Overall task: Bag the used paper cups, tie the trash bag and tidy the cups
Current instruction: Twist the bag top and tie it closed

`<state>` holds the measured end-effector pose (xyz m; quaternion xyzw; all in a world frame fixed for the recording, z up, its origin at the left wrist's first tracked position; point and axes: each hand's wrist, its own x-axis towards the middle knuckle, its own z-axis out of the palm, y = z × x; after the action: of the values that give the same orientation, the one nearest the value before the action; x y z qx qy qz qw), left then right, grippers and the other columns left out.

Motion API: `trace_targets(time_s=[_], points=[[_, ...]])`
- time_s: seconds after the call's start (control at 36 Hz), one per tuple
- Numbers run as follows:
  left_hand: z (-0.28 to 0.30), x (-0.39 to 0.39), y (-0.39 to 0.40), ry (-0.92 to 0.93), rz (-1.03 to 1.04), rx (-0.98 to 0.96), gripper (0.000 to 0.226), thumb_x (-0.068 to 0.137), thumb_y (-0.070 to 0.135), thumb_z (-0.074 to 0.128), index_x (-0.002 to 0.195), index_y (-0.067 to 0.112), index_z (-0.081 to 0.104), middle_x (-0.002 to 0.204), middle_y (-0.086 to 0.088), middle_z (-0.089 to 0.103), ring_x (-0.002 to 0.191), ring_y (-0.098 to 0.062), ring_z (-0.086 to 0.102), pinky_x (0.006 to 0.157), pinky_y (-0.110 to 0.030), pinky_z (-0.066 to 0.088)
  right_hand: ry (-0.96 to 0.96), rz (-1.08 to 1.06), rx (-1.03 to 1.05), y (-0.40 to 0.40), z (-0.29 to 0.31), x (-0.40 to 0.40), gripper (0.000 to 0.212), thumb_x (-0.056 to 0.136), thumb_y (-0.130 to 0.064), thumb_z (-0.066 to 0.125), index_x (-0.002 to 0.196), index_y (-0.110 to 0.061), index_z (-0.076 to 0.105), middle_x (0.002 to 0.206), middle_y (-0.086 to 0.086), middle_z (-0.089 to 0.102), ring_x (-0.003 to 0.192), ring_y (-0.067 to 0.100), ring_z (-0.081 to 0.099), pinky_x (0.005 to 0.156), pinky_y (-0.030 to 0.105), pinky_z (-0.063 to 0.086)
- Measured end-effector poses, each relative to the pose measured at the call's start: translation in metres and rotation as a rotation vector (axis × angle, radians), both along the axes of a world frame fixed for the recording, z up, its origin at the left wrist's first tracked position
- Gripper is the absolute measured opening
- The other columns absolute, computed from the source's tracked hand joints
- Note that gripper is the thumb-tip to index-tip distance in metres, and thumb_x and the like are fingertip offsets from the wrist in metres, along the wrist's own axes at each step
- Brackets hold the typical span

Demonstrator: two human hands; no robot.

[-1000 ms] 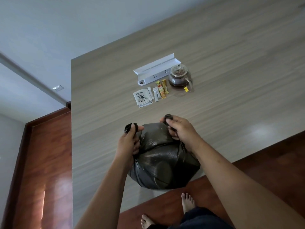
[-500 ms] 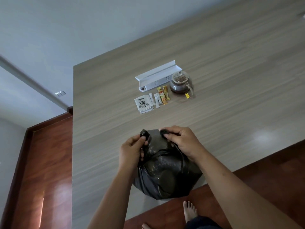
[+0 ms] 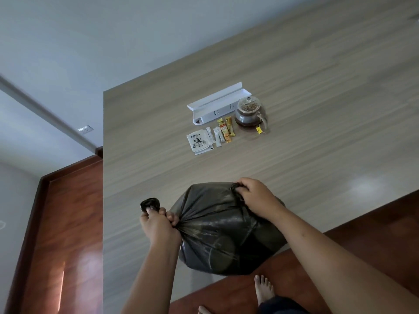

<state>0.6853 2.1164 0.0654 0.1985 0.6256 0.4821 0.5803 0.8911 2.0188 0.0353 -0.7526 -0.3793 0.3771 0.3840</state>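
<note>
A full black trash bag sits at the near edge of the wooden table, bulging partly over the edge. My left hand grips one gathered ear of the bag, pulled out to the left, with its black end sticking up past my fingers. On the bag's far right side, my right hand grips the other ear. The plastic is stretched taut between the two hands. No paper cups are visible; the bag hides its contents.
Farther back on the table lie a white power strip holder, a glass teapot of dark tea, tea sachets and drink-mix sticks. Red-brown wooden floor lies left and below. My bare feet stand by the table edge.
The two ears were held close together over the bag's top half a second ago. Now my left hand has pulled its ear out to the left, tightening the bag.
</note>
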Motion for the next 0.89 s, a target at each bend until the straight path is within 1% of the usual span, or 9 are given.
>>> trace_targets(time_s=[0.11, 0.31, 0.42, 0.47, 0.58, 0.64, 0.75, 0.81, 0.89], points=[[-0.011, -0.005, -0.005, -0.019, -0.004, -0.039, 0.028, 0.109, 0.023, 0.028, 0.083, 0.022, 0.037, 0.065, 0.0, 0.031, 0.031, -0.006, 0.03, 0.031, -0.015, 0.023, 0.195, -0.307, -0.051, -0.006, -0.025, -0.001, 0.021, 0.098, -0.015, 0.052, 0.084, -0.012, 0.068, 0.078, 0.004, 0.066, 0.077, 0.02, 0.061, 0.071, 0.033, 0.046], [-0.004, 0.002, -0.004, 0.096, -0.153, 0.024, 0.02, 0.107, 0.026, 0.037, 0.092, 0.015, 0.045, 0.062, 0.001, 0.035, 0.039, -0.009, 0.03, 0.033, -0.02, 0.024, 0.812, -0.725, 0.056, -0.012, -0.018, -0.004, 0.028, 0.099, -0.007, 0.046, 0.079, -0.012, 0.064, 0.059, 0.0, 0.055, 0.047, 0.008, 0.05, 0.048, 0.021, 0.041], [0.009, 0.012, -0.007, -0.093, -0.175, 0.001, 0.023, 0.102, 0.021, 0.041, 0.08, 0.015, 0.043, 0.062, 0.001, 0.04, 0.042, -0.01, 0.032, 0.035, -0.022, 0.025, 1.037, -0.808, 0.108, -0.012, -0.007, -0.007, 0.019, 0.094, -0.011, 0.052, 0.084, -0.009, 0.068, 0.065, 0.006, 0.063, 0.061, 0.02, 0.06, 0.058, 0.028, 0.047], [0.011, 0.014, -0.008, -0.156, -0.184, 0.012, 0.022, 0.1, 0.013, 0.04, 0.078, 0.013, 0.043, 0.066, -0.001, 0.043, 0.045, -0.011, 0.035, 0.037, -0.022, 0.028, 1.004, -0.811, 0.18, -0.011, -0.003, -0.007, 0.021, 0.095, -0.008, 0.049, 0.093, -0.009, 0.07, 0.073, 0.006, 0.063, 0.068, 0.02, 0.058, 0.062, 0.029, 0.047], [0.01, 0.01, -0.004, -0.263, -0.146, 0.016, 0.02, 0.104, 0.011, 0.039, 0.085, 0.01, 0.045, 0.07, -0.002, 0.047, 0.046, -0.01, 0.041, 0.039, -0.021, 0.034, 0.613, -0.738, 0.237, -0.009, 0.006, -0.002, 0.022, 0.101, -0.013, 0.048, 0.104, -0.015, 0.069, 0.079, 0.0, 0.057, 0.077, 0.015, 0.053, 0.073, 0.026, 0.045], [0.009, 0.005, -0.001, -0.312, -0.13, 0.01, 0.022, 0.106, 0.015, 0.035, 0.087, 0.011, 0.044, 0.068, -0.002, 0.049, 0.047, -0.011, 0.045, 0.041, -0.021, 0.038, 0.588, -0.774, 0.277, -0.007, 0.009, 0.001, 0.02, 0.101, -0.015, 0.049, 0.104, -0.018, 0.069, 0.078, 0.001, 0.058, 0.078, 0.016, 0.057, 0.078, 0.029, 0.048], [0.002, 0.001, -0.001, -0.361, -0.076, 0.001, 0.025, 0.107, 0.024, 0.028, 0.087, 0.014, 0.039, 0.061, -0.002, 0.047, 0.048, -0.018, 0.053, 0.053, -0.027, 0.051, 1.07, -1.066, 0.387, 0.003, 0.018, 0.009, 0.022, 0.104, -0.009, 0.043, 0.112, -0.005, 0.064, 0.086, 0.012, 0.064, 0.075, 0.019, 0.066, 0.073, 0.033, 0.057], [-0.003, 0.0, -0.005, -0.322, -0.048, 0.021, 0.027, 0.109, 0.028, 0.027, 0.089, 0.014, 0.04, 0.057, -0.001, 0.045, 0.049, -0.022, 0.059, 0.061, -0.036, 0.057, 1.301, -1.169, 0.425, 0.005, 0.015, 0.012, 0.021, 0.105, -0.007, 0.038, 0.103, -0.003, 0.059, 0.082, 0.016, 0.061, 0.062, 0.02, 0.067, 0.063, 0.036, 0.06], [-0.012, -0.002, -0.014, -0.205, -0.03, 0.018, 0.025, 0.109, 0.027, 0.027, 0.092, 0.015, 0.041, 0.059, -0.002, 0.039, 0.043, -0.021, 0.056, 0.066, -0.042, 0.054, 1.295, -1.223, 0.353, 0.003, -0.007, 0.01, 0.026, 0.102, 0.002, 0.034, 0.09, -0.003, 0.056, 0.07, 0.009, 0.045, 0.033, 0.013, 0.049, 0.038, 0.02, 0.047]])
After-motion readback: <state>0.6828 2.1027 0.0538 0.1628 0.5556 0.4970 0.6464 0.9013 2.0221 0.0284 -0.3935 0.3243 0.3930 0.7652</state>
